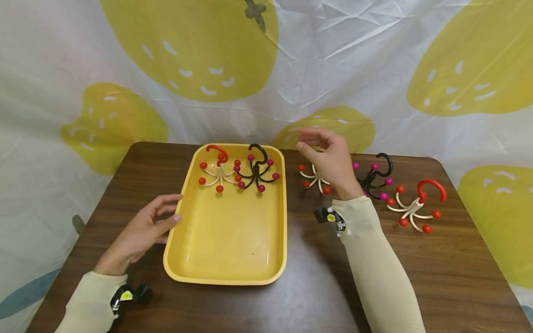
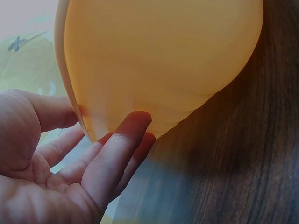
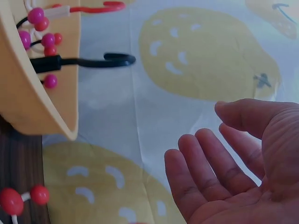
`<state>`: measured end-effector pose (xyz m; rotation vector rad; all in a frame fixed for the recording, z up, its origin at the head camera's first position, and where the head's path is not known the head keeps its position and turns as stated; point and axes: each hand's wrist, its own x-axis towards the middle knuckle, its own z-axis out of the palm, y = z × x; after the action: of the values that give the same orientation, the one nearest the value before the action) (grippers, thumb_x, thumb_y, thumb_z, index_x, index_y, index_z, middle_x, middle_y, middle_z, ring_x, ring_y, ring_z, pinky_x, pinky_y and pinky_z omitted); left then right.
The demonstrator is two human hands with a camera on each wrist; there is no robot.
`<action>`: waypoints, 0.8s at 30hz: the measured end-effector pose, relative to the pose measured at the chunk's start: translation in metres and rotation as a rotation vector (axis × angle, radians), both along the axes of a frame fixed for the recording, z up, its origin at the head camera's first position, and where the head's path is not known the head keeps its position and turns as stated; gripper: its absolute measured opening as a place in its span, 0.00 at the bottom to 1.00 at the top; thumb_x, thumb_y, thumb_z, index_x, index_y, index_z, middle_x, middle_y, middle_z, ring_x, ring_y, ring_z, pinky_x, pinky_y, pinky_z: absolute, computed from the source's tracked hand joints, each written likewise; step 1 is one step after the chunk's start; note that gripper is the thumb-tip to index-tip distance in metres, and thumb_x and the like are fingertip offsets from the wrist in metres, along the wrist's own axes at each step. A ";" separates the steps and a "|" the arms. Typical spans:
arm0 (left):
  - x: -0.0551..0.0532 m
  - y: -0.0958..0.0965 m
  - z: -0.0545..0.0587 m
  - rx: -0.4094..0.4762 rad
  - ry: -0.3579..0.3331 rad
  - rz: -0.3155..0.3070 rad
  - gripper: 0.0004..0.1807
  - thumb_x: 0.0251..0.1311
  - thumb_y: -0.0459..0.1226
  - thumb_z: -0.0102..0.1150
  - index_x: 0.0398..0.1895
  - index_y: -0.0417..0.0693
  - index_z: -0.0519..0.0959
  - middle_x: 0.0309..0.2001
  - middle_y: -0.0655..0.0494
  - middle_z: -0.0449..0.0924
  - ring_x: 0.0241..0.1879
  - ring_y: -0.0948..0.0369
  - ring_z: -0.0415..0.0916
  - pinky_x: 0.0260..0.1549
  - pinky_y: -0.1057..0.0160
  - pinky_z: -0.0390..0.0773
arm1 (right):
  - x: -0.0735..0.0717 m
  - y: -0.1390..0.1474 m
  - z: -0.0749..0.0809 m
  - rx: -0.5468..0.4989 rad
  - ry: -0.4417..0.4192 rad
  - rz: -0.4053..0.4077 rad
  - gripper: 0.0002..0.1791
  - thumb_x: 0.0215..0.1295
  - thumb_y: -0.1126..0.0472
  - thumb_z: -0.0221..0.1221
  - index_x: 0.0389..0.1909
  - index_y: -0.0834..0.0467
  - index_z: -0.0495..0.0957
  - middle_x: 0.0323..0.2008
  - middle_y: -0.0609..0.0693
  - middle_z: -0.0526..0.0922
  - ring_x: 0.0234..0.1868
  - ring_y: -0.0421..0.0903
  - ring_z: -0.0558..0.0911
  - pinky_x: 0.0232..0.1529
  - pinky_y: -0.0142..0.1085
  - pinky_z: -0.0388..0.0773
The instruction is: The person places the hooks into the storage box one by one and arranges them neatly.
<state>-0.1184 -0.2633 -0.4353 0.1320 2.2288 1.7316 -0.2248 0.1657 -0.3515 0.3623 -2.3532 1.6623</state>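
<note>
A yellow tray (image 1: pixel 233 240) lies on the table, and my left hand (image 1: pixel 145 226) holds its left rim between thumb and fingers. In the left wrist view, the fingers (image 2: pixel 117 154) rest against the tray's outer wall. Inside, at the far end, stand a white multi-arm hanger (image 1: pixel 220 173) with a red hook and a black one (image 1: pixel 256 171) with magenta balls. My right hand (image 1: pixel 329 157) is raised right of the tray with nothing in it, fingers relaxed. It partly hides another white hanger (image 1: pixel 315 177) with red balls.
Right of my right hand are a black hanger (image 1: pixel 368 180) with magenta balls and a white one (image 1: pixel 412 208) with a red hook, both on the brown wooden table (image 1: pixel 325 286). A lemon-patterned cloth (image 1: pixel 208 115) hangs behind the table.
</note>
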 end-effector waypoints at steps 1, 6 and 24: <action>0.000 0.000 0.000 -0.003 -0.002 0.000 0.33 0.78 0.39 0.59 0.81 0.46 0.60 0.71 0.29 0.69 0.51 0.55 0.87 0.40 0.49 0.91 | 0.000 0.003 0.000 -0.007 0.001 -0.010 0.17 0.68 0.63 0.70 0.56 0.60 0.87 0.50 0.55 0.91 0.46 0.35 0.87 0.49 0.27 0.85; 0.000 0.001 0.001 -0.010 -0.003 0.003 0.33 0.78 0.38 0.59 0.80 0.46 0.60 0.71 0.29 0.69 0.51 0.54 0.87 0.40 0.49 0.91 | -0.001 0.021 -0.002 -0.050 0.004 -0.043 0.17 0.68 0.62 0.70 0.57 0.60 0.87 0.47 0.44 0.91 0.47 0.36 0.87 0.47 0.26 0.84; 0.001 0.000 0.000 -0.002 -0.005 0.004 0.33 0.78 0.38 0.59 0.81 0.46 0.59 0.71 0.29 0.68 0.50 0.56 0.87 0.40 0.49 0.91 | -0.004 0.066 -0.019 -0.109 0.003 -0.161 0.17 0.66 0.64 0.71 0.55 0.62 0.87 0.42 0.36 0.90 0.47 0.34 0.87 0.48 0.23 0.84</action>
<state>-0.1174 -0.2628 -0.4352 0.1229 2.2288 1.7306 -0.2292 0.2317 -0.3707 0.1499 -2.2138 1.7023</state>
